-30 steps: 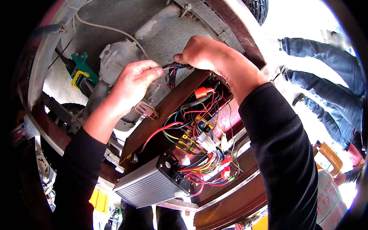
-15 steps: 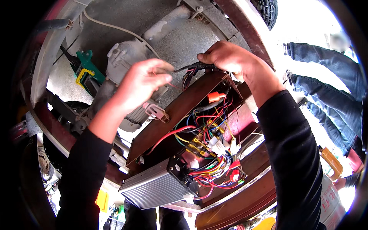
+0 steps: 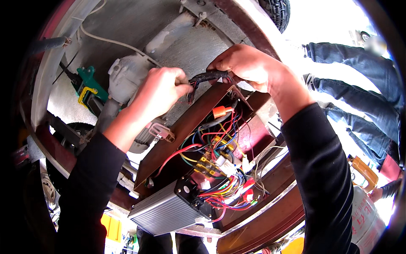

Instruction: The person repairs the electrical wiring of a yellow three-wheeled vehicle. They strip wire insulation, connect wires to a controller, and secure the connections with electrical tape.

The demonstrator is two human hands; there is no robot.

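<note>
Right hand [image 3: 243,67], curled, grips the black wire bundle [image 3: 210,77], running left to right by the brown box's [image 3: 192,120] far end; left hand [image 3: 163,89] curls, hold unclear.

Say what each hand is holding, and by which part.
Right grip: black-wrapped wire bundle, by the stretch near the upper corner of the brown box. Left grip: at the bundle's left end; can't tell whether it's pinching.
</note>
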